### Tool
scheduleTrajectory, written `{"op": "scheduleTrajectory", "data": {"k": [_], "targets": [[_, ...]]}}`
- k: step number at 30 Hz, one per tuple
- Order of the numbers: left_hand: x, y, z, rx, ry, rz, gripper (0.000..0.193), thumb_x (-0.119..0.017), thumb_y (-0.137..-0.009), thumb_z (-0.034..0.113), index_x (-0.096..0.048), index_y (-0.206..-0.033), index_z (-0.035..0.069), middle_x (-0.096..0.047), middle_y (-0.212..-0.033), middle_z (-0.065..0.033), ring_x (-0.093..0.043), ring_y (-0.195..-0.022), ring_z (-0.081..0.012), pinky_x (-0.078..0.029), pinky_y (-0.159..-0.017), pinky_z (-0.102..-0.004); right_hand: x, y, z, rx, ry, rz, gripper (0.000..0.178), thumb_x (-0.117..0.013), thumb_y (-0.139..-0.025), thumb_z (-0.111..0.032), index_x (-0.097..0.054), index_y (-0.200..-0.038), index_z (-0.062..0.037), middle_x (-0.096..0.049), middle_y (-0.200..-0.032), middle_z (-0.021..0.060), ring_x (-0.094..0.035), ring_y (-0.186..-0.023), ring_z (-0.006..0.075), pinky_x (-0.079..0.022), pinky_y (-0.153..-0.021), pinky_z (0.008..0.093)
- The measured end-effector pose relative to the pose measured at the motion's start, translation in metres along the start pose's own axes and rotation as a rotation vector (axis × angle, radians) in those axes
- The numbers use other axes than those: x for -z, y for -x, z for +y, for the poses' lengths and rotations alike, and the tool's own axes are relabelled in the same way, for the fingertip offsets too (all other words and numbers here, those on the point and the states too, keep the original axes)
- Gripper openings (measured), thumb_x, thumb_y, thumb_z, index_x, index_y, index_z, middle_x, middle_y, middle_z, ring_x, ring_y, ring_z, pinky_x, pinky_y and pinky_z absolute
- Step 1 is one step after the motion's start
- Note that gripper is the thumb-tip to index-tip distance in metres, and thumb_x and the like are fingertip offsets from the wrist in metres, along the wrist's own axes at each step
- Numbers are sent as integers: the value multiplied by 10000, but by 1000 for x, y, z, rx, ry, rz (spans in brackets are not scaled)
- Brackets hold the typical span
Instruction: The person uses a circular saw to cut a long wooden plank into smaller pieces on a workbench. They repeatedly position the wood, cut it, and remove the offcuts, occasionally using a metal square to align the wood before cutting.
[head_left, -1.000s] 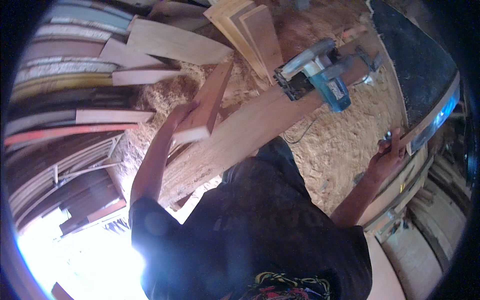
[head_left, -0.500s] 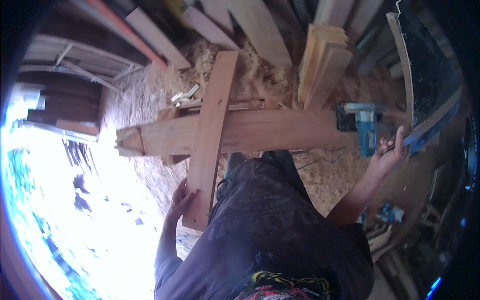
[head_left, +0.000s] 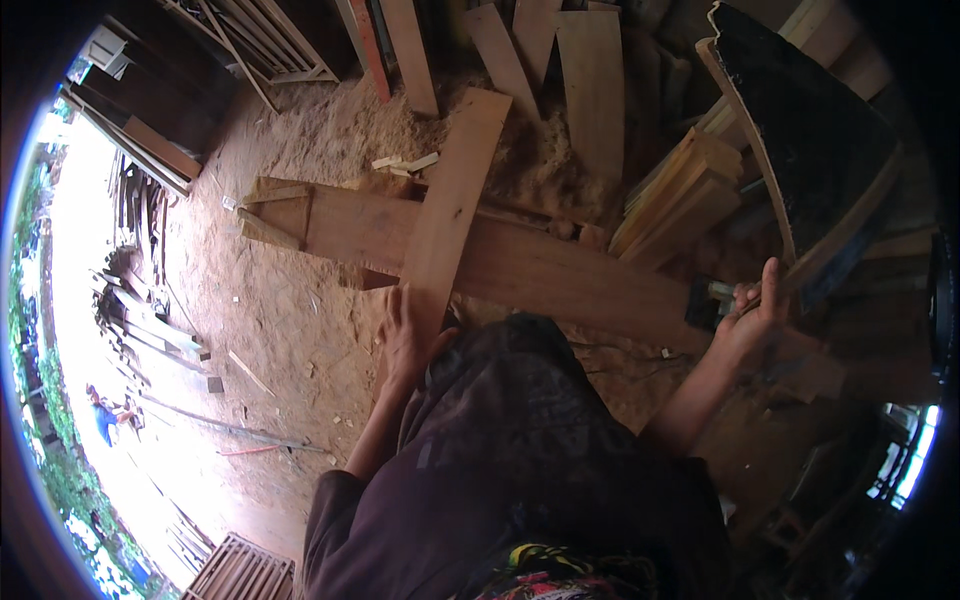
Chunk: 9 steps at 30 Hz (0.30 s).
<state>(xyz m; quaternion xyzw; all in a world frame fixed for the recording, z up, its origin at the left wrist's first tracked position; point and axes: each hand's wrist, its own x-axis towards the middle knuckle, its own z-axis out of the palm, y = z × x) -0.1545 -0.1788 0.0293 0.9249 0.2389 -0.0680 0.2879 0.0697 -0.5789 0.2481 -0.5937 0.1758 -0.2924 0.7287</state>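
Note:
A flat reddish-brown plank (head_left: pixel 455 215) lies slantwise across a longer, thick board (head_left: pixel 570 280). My left hand (head_left: pixel 402 345) grips the plank near its close end, fingers spread over the face and thumb towards the right edge. At the right, my right hand (head_left: pixel 752 310) is closed round the lower corner of a dark panel with rough brown edges (head_left: pixel 825 130), index finger pointing up along it. Beside that hand, a dark power tool (head_left: pixel 705 300) sits on the right end of the long board, partly hidden by the hand.
Stacked pale boards (head_left: pixel 680 195) lean behind the long board. Several planks (head_left: pixel 592 90) stand at the back. Small white wood offcuts (head_left: pixel 408 162) lie just beyond the board. Sawdust covers the ground (head_left: pixel 300 340). Loose timber (head_left: pixel 150 320) lies at the left, and a slatted frame (head_left: pixel 240 570) at lower left.
The view has turned, so the long board now slopes down to the right. My left hand has moved from the plank's left edge farther up onto its face. My right hand keeps holding the panel.

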Motion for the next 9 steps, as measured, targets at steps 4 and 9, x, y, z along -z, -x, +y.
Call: {"op": "scheduleTrajectory", "data": {"k": [4,9], "targets": [[-46,-24,15,-31,-222,120,1056,-794,-862,403,-187,-1694,171,-77,-1755,-236,-85,-1628,-426,-173,-1119,-794,-4,2,2,16,36,13,289,-888,-866,-173,-614,-846,-82,-452,-643,-17,-417,-527,96,-323,-495,260],[-44,-30,-5,-109,-132,106,982,-741,-903,305,-178,-1703,227,-38,-1772,-208,-64,-1629,-442,-120,-1127,-828,23,-10,16,-36,80,25,288,-873,-879,-156,-632,-985,-40,-482,-679,-18,-443,-549,103,-341,-494,254]]}}
